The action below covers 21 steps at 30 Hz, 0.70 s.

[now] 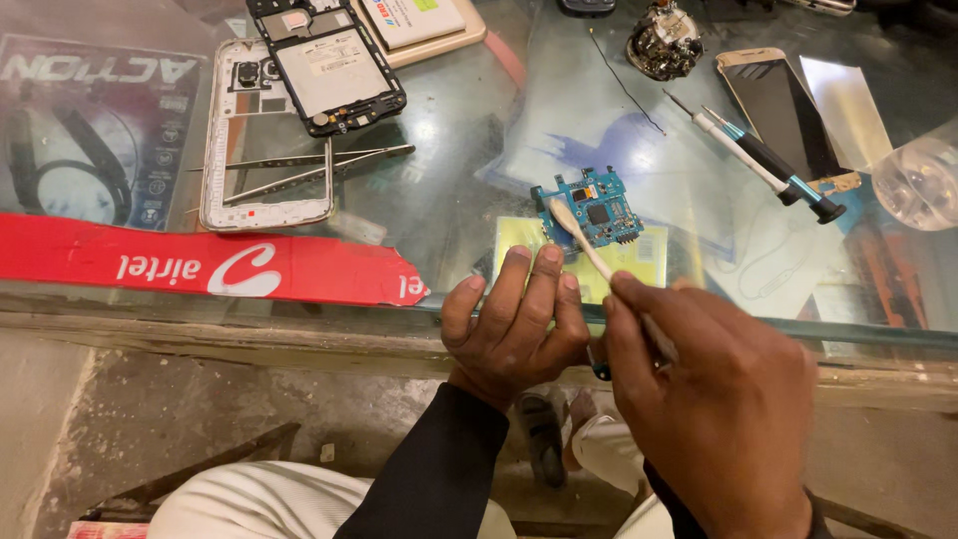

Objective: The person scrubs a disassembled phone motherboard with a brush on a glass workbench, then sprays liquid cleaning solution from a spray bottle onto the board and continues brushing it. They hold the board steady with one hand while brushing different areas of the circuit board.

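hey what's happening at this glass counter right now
A person sits at a glass counter with a phone taken apart. The right hand holds a pale thin tool whose tip rests on a small blue circuit board. The left hand rests at the counter edge just below the board, holding nothing visible. To the left lie a white phone frame with tweezers across it and a black phone chassis. Screwdrivers lie to the right.

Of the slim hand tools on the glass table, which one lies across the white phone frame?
The metal tweezers; both screwdrivers lie far right, beside the gold phone.
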Each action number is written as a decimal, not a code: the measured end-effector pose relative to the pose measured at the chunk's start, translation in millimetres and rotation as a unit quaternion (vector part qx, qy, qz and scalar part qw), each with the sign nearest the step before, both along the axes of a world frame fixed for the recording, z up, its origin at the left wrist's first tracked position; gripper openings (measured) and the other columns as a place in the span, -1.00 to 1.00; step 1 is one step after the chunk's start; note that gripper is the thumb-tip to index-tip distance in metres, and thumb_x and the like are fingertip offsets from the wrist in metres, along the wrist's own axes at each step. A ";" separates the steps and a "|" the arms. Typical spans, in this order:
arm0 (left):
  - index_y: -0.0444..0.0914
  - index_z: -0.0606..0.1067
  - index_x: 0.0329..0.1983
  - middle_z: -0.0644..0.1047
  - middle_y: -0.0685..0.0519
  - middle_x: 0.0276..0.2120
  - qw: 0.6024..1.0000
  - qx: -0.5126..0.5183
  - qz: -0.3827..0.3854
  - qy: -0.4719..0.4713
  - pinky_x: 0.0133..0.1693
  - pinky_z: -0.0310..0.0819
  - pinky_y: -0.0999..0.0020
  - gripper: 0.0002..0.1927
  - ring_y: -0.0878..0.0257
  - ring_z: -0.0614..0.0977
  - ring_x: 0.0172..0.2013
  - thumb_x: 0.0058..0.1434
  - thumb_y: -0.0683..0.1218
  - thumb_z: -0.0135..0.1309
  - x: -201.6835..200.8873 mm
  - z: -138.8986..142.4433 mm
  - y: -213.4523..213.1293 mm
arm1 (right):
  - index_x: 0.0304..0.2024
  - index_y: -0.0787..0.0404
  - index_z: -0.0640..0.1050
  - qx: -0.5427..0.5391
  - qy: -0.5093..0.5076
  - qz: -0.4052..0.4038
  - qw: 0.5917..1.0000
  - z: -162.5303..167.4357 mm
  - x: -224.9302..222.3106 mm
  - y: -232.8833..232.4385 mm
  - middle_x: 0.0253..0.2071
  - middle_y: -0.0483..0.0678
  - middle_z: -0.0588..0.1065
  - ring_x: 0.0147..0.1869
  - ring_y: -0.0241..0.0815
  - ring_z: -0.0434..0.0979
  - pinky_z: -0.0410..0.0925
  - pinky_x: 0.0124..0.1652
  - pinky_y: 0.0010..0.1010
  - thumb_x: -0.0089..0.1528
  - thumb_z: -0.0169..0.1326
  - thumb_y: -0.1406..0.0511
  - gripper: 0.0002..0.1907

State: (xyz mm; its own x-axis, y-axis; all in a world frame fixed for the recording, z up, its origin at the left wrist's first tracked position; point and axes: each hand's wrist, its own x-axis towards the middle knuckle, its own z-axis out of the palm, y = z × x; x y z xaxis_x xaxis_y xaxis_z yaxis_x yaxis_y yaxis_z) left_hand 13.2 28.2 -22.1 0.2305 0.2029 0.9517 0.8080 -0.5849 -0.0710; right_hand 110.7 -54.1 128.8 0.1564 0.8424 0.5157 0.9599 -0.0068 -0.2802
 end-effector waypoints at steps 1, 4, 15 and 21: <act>-0.08 0.41 -0.06 0.63 0.11 0.06 1.000 0.000 0.001 0.001 0.28 0.11 0.12 -0.96 0.21 0.62 0.10 0.52 -0.06 0.03 0.3 0.4 -0.4 | -0.14 0.13 0.68 0.015 0.013 0.015 1.000 0.0 1.2 5.3 -0.33 -0.06 0.56 -0.36 -0.06 0.57 0.38 -0.37 -0.28 0.25 0.25 0.30 -0.86; -0.07 0.40 -0.03 0.62 0.12 0.07 1.000 0.003 0.013 0.006 0.30 0.10 0.13 -0.95 0.21 0.61 0.11 0.54 -0.04 0.01 1.1 2.5 -0.3 | -0.15 0.17 0.70 -0.001 -0.009 0.005 1.000 -3.7 4.2 2.0 -0.36 -0.02 0.58 -0.40 -0.03 0.57 0.39 -0.38 -0.27 0.21 0.27 0.33 -0.85; -0.09 0.41 -0.01 0.61 0.11 0.08 1.000 -0.009 -0.004 -0.001 0.31 0.09 0.13 -0.77 0.21 0.61 0.11 0.56 0.12 -0.12 1.2 0.1 -1.0 | -0.15 0.15 0.70 -0.009 0.015 -0.031 0.999 -14.0 11.4 -15.1 -0.31 -0.02 0.62 -0.33 -0.07 0.62 0.41 -0.33 -0.30 0.22 0.28 0.33 -0.85; -0.10 0.42 -0.07 0.63 0.07 0.04 1.000 0.001 -0.013 -0.014 0.28 0.08 0.13 -0.63 0.18 0.62 0.08 0.55 0.26 -0.11 2.4 -0.1 1.6 | -0.14 0.15 0.69 0.007 0.038 -0.030 0.999 -18.8 12.8 -22.5 -0.27 0.00 0.63 -0.27 -0.07 0.66 0.44 -0.28 -0.31 0.23 0.27 0.31 -0.84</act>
